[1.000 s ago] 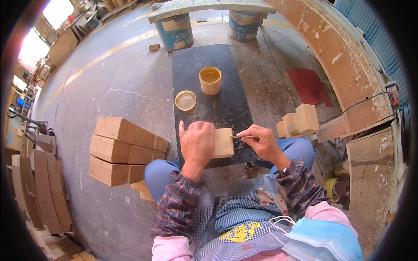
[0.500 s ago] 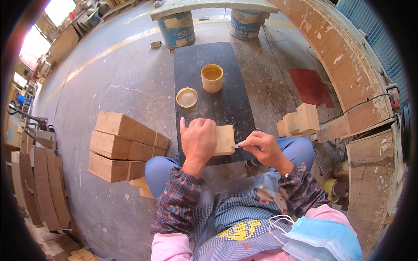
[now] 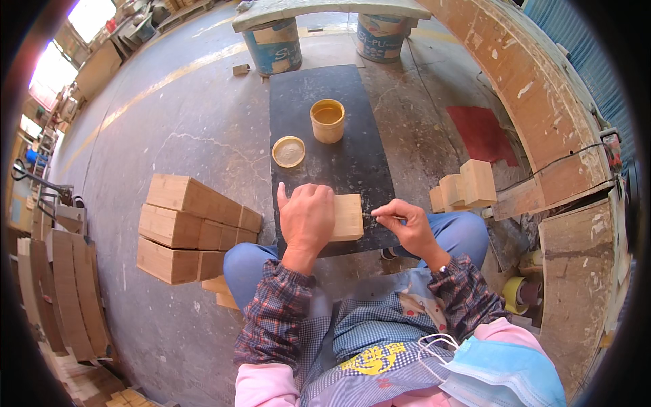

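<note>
My left hand grips a pale wooden block from its left side, thumb stretched out past it. The block rests on the near end of a black board. Just right of the block, my right hand pinches a small thin tool; its tip points at the block's right edge with a slight gap. What kind of tool it is cannot be made out. Farther up the board stand a yellowish tub with amber contents and a shallow round lid holding pale material.
Stacked wooden blocks stand on the floor left of my knee. More blocks sit to the right, near a red sheet. Two blue buckets support a slab at the far end. A wooden bench runs along the right.
My right hand has drawn slightly right, so the tool's tip has left the block's edge. The left hand still grips the block in the same place.
</note>
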Demonstrator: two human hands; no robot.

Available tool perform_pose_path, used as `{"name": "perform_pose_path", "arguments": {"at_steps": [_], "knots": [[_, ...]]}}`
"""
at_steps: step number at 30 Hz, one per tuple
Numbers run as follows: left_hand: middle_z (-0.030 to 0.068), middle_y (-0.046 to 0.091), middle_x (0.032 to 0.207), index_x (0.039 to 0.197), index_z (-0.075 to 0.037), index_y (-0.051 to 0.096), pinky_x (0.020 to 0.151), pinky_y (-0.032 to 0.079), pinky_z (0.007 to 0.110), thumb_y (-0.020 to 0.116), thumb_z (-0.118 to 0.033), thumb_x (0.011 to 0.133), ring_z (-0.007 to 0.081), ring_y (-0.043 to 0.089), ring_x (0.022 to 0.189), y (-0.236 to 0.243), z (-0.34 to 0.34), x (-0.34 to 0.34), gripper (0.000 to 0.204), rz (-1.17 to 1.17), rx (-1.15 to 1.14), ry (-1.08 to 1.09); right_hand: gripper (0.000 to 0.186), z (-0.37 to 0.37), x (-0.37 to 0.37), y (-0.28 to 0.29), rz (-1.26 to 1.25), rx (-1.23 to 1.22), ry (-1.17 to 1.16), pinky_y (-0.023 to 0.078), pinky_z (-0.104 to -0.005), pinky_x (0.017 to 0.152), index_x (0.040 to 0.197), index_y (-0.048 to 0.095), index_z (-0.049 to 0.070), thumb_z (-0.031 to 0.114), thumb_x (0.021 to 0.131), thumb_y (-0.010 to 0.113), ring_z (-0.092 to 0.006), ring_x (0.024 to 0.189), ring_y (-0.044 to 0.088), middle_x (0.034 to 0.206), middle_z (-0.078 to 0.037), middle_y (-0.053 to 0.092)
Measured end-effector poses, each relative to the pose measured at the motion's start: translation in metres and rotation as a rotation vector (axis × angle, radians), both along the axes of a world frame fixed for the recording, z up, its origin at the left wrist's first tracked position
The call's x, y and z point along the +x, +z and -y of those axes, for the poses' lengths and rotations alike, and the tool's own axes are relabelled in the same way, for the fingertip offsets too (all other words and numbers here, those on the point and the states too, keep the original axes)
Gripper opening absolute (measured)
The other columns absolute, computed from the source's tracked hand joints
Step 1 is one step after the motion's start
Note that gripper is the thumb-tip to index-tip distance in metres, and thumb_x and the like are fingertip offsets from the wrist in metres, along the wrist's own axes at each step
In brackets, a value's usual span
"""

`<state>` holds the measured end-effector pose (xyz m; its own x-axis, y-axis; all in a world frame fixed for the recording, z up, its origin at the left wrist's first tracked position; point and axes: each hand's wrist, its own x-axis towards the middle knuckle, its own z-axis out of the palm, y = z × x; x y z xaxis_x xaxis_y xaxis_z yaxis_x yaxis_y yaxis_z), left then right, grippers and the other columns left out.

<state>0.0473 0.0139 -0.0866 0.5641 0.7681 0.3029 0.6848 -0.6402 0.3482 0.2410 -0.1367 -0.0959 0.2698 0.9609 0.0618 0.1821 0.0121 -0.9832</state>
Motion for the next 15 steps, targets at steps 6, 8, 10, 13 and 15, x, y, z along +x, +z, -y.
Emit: {"name": "perform_pose_path", "arguments": {"at_steps": [6,8,10,13,15], "knots": [[0.0031,0.077,0.105,0.104,-0.016,0.08,0.124,0.033,0.058,0.059,-0.028,0.108,0.0258,0.071,0.11,0.001,-0.001,-0.001,0.025,-0.02,0.005,-0.009,0.018,-0.004,-0.001,-0.018,-0.474,-0.134,0.045,0.049,-0.0208,0.071,0.123,0.075,0.005,0.014,0.109,0.067,-0.0059,0.082,0.067,0.096,-0.004,0.078],[0.0033,0.078,0.104,0.103,-0.016,0.08,0.124,0.033,0.057,0.059,-0.028,0.107,0.0259,0.071,0.11,0.0,-0.001,-0.001,0.025,-0.03,0.006,-0.006,0.018,0.005,-0.007,-0.021,-0.505,-0.142,0.05,0.048,-0.0203,0.068,0.124,0.074,0.006,0.014,0.11,0.067,-0.0053,0.081,0.066,0.092,-0.004,0.078],[0.0032,0.078,0.104,0.103,-0.016,0.08,0.124,0.033,0.057,0.059,-0.028,0.107,0.0257,0.071,0.109,0.0,-0.001,-0.001,0.024,-0.021,0.015,-0.006,0.018,0.012,-0.015,-0.024,-0.494,-0.148,0.024,0.048,-0.0195,0.067,0.125,0.074,0.006,0.015,0.11,0.067,-0.0051,0.08,0.067,0.091,-0.003,0.077],[0.0029,0.078,0.104,0.102,-0.016,0.08,0.124,0.033,0.057,0.059,-0.028,0.107,0.0254,0.071,0.109,-0.001,-0.001,0.0,0.024,-0.014,0.018,-0.011,0.018,0.018,-0.028,-0.027,-0.409,-0.149,-0.074,0.053,-0.0206,0.074,0.123,0.075,0.006,0.013,0.109,0.068,-0.0069,0.087,0.068,0.101,-0.002,0.077],[0.0027,0.078,0.103,0.102,-0.016,0.08,0.124,0.033,0.057,0.059,-0.028,0.107,0.0252,0.071,0.109,-0.001,-0.001,-0.001,0.024,-0.014,0.015,-0.006,0.016,0.019,-0.033,-0.026,-0.18,-0.007,-0.079,0.055,-0.0243,0.078,0.12,0.077,0.004,0.009,0.106,0.071,-0.0112,0.092,0.07,0.105,-0.003,0.077]]}}
